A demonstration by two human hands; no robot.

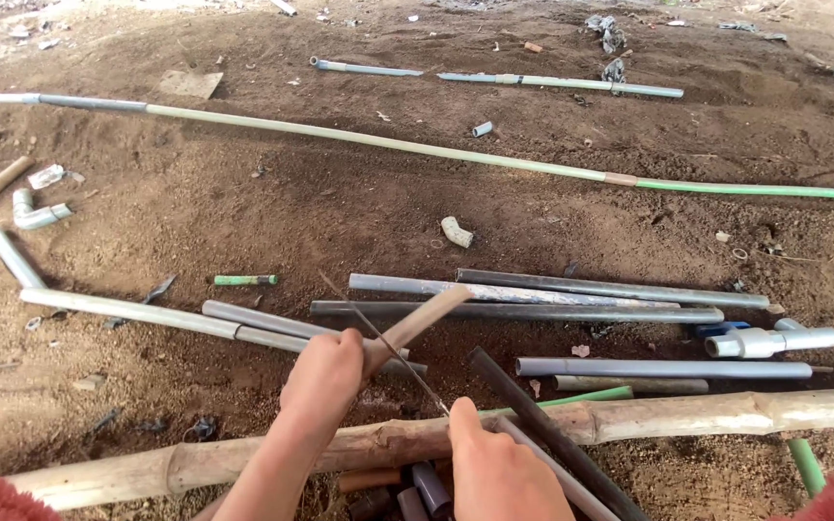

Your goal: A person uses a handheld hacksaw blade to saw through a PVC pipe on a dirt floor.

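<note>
Head view: left hand (323, 378) fisted on stick (415, 326); right hand (494, 473) on blade (393, 349).

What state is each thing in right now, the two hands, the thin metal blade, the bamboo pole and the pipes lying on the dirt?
Left hand: closed around a tan wooden handle.
Right hand: gripping the near end of the thin metal blade.
Thick bamboo pole: lying flat across the ground.
Dark grey plastic pipes: lying side by side on the dirt.
Long green-and-white pipe: stretched across the soil.
White pipe elbow: loose, apart.
</note>
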